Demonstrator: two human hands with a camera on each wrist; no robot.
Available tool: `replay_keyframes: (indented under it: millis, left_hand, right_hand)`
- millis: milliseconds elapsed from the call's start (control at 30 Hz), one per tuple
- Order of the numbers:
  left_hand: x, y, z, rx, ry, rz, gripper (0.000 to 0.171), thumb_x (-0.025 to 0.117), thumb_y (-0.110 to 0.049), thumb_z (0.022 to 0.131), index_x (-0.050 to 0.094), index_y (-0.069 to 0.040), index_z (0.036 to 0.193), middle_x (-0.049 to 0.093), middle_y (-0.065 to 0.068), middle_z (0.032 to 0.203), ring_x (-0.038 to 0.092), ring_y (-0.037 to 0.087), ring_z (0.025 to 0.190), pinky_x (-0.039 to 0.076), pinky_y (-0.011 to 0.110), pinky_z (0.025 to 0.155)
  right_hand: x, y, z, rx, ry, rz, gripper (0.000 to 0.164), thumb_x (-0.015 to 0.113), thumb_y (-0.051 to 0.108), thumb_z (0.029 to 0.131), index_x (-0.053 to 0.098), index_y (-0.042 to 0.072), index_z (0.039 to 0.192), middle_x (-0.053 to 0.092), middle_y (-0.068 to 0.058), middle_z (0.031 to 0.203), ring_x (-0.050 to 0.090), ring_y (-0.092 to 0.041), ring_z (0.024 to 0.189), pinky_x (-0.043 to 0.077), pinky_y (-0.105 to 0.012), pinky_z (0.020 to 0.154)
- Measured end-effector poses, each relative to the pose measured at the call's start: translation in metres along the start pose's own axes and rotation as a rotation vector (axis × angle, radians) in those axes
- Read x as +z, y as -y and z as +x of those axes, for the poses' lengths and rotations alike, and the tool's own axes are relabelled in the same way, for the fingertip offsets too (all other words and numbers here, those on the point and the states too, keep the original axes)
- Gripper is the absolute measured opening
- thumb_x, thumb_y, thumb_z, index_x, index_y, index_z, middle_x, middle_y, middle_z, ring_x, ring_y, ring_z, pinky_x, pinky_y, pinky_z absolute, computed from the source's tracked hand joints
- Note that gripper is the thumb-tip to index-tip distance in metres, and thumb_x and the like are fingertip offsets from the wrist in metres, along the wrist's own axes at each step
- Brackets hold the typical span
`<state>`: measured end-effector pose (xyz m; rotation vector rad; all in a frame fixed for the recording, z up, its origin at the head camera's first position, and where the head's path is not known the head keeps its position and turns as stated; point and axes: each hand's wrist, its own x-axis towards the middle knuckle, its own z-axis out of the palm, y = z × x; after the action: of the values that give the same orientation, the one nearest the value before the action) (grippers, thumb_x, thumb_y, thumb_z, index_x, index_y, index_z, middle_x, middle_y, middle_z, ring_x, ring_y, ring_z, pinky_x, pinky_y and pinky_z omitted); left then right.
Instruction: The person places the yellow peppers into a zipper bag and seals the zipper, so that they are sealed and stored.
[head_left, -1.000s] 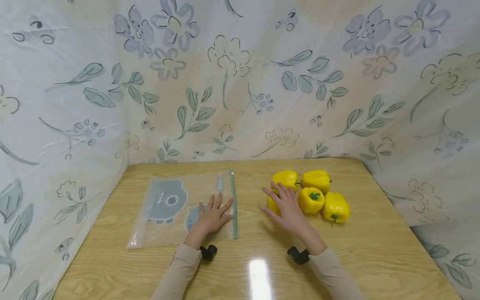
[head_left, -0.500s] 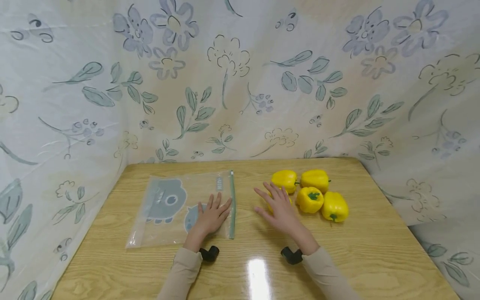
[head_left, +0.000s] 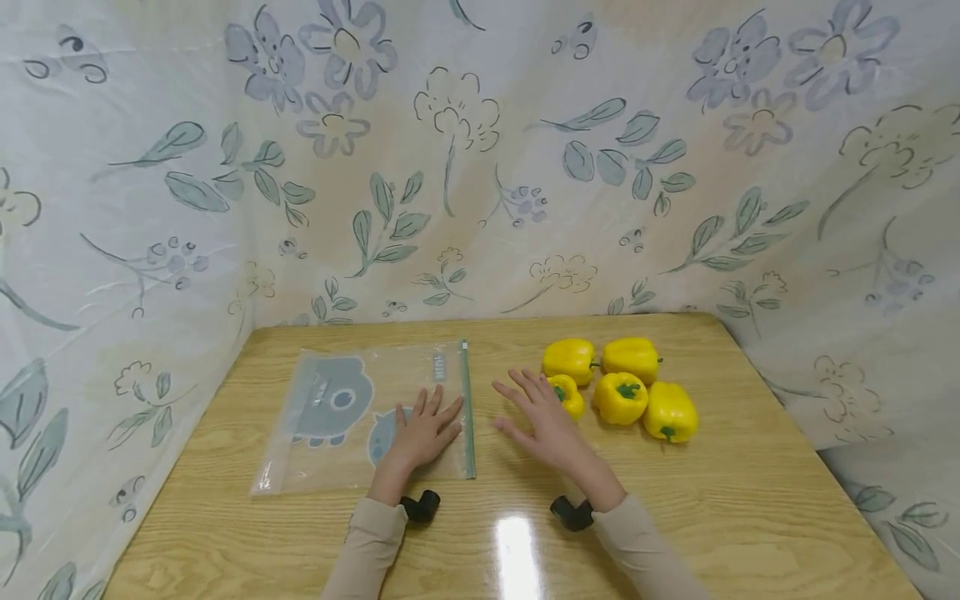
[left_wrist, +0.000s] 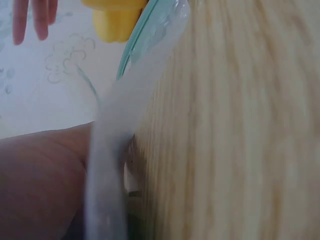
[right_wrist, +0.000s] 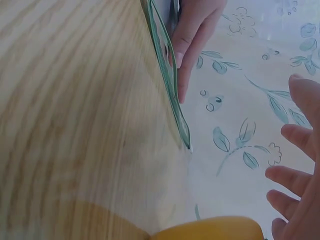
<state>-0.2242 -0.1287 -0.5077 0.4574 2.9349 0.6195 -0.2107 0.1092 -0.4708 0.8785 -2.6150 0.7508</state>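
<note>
Floral cloth (head_left: 465, 287) backed the table (head_left: 720, 517). At its ten o'clock, a clear bag (head_left: 341, 408) lay flat, unfilled, under the left hand (head_left: 424, 435), fingers spread; the right hand (head_left: 551, 429), fingers splayed, held nothing; at two o'clock, five peppers (head_left: 615, 409) sat unbagged.

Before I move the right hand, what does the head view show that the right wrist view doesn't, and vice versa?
Only the head view: all five yellow peppers and the blue-grey animal prints on the bag.

Only the right wrist view: the bag's green mouth edges standing slightly parted; from the head they read as one strip.

Both: the left hand at the bag, the right hand with fingers spread, wooden table, floral cloth and some yellow pepper.
</note>
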Motion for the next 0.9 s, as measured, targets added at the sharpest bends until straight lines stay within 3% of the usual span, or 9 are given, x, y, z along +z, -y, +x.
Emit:
replay_keyframes:
  millis: [333, 567, 900]
  left_hand:
    - [-0.001, 0.002, 0.0, 0.012, 0.001, 0.015, 0.052, 0.044, -0.044, 0.095, 0.036, -0.026, 0.144, 0.016, 0.013, 0.154, 0.007, 0.038, 0.141, 0.0, 0.07, 0.104]
    - [0.0, 0.002, 0.0, 0.018, -0.005, 0.007, 0.058, 0.048, -0.05, 0.091, 0.037, -0.026, 0.143, 0.017, 0.012, 0.154, 0.008, 0.038, 0.141, 0.0, 0.07, 0.104]
    - [0.002, 0.005, 0.002, 0.018, -0.004, 0.014, 0.057, 0.047, -0.049, 0.092, 0.036, -0.027, 0.143, 0.017, 0.011, 0.154, 0.007, 0.036, 0.142, 0.0, 0.069, 0.104]
  right_hand:
    - [0.014, 0.003, 0.003, 0.039, 0.131, 0.092, 0.055, 0.05, 0.044, 0.093, 0.038, 0.023, 0.142, 0.03, -0.008, 0.15, 0.022, -0.034, 0.139, 0.029, -0.057, 0.105]
    - [0.022, 0.002, 0.004, 0.101, 0.236, 0.144, 0.058, 0.051, 0.042, 0.093, 0.034, 0.023, 0.145, 0.025, -0.013, 0.151, 0.017, -0.032, 0.141, 0.028, -0.057, 0.106]
    - [0.033, -0.002, 0.004, 0.148, 0.299, 0.155, 0.057, 0.048, 0.042, 0.094, 0.034, 0.018, 0.144, 0.023, -0.019, 0.151, 0.015, -0.039, 0.14, 0.022, -0.06, 0.107]
